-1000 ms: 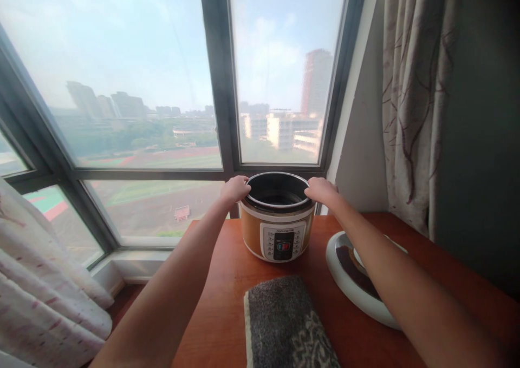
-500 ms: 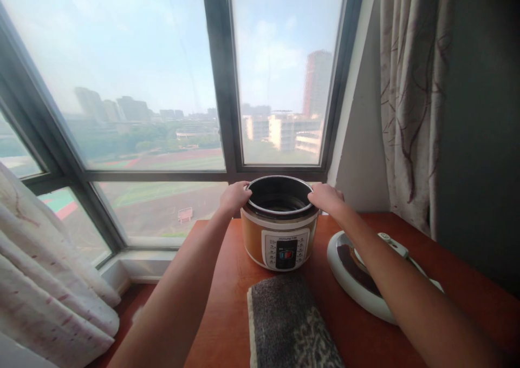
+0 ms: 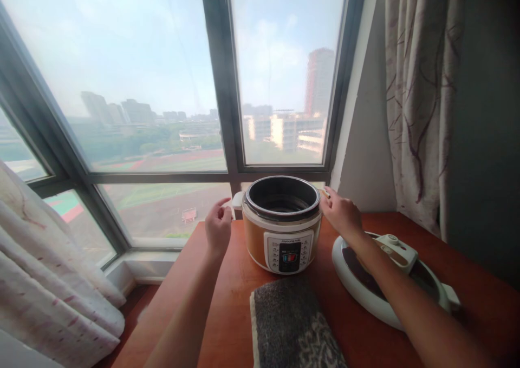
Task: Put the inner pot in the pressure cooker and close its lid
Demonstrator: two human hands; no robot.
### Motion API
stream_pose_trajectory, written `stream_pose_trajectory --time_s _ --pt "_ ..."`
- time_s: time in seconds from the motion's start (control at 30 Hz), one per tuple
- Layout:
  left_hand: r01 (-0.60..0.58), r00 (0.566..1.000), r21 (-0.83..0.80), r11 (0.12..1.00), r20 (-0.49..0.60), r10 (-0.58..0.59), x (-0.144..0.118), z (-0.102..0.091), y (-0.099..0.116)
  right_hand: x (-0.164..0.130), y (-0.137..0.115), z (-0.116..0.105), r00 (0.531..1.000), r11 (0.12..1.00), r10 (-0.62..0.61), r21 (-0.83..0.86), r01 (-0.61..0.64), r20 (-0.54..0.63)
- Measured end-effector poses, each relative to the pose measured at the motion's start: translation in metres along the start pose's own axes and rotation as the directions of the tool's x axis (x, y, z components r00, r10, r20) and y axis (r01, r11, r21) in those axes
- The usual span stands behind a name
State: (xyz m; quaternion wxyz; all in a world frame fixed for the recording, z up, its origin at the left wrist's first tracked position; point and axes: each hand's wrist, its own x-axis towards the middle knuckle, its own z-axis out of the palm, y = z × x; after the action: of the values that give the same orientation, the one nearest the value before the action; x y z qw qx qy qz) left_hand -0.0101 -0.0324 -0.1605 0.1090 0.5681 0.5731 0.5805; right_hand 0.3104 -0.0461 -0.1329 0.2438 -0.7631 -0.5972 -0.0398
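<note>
a pale patterned curtain [image 3: 49, 281] fills the lower left, clear of the wooden table [image 3: 227, 314], whose left edge runs diagonally up toward the window sill [image 3: 150, 243]. bare tabletop lies open between that edge and the electric pressure cooker [image 3: 282, 224], which stands lidless at the table's back, just before the window frame [image 3: 221, 86]. the left hand [image 3: 218, 228] hovers just beside the cooker's left side handle, fingers loosely curled, holding nothing. a grey mat [image 3: 290, 330] lies in front of the cooker at the near edge. the right hand [image 3: 343, 214] is open, fingertips at the cooker's right rim; contact cannot be told. under the right forearm the cooker lid [image 3: 394, 276] lies on the table, with a second curtain [image 3: 422, 97] behind.
</note>
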Motion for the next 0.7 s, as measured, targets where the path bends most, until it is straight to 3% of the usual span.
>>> stream_pose_trajectory --time_s 0.03,0.2,0.37,0.53,0.7 --pt "0.032 0.999 -0.016 0.999 -0.006 -0.032 -0.009 -0.004 -0.01 -0.005 0.009 0.004 0.999 0.999 -0.003 0.033 0.004 -0.033" --pt "0.154 0.972 -0.018 0.988 0.183 -0.148 -0.044 -0.006 -0.047 -0.019 0.077 0.024 0.984 0.997 -0.011 0.067 0.023 -0.176" --pt "0.217 0.931 -0.037 0.975 0.308 -0.196 -0.066 0.011 -0.061 -0.015 0.163 0.047 0.935 0.978 -0.165 -0.177 0.114 -0.313" --pt "0.219 0.932 -0.129 0.967 0.322 -0.168 -0.075 0.025 -0.073 -0.021 0.219 0.068 0.966 0.951 -0.144 -0.298 0.075 -0.215" --pt "0.235 0.928 -0.205 0.95 0.338 -0.157 -0.076 0.031 -0.084 -0.038 0.226 0.072 0.977 0.951 -0.166 -0.284 0.122 -0.137"
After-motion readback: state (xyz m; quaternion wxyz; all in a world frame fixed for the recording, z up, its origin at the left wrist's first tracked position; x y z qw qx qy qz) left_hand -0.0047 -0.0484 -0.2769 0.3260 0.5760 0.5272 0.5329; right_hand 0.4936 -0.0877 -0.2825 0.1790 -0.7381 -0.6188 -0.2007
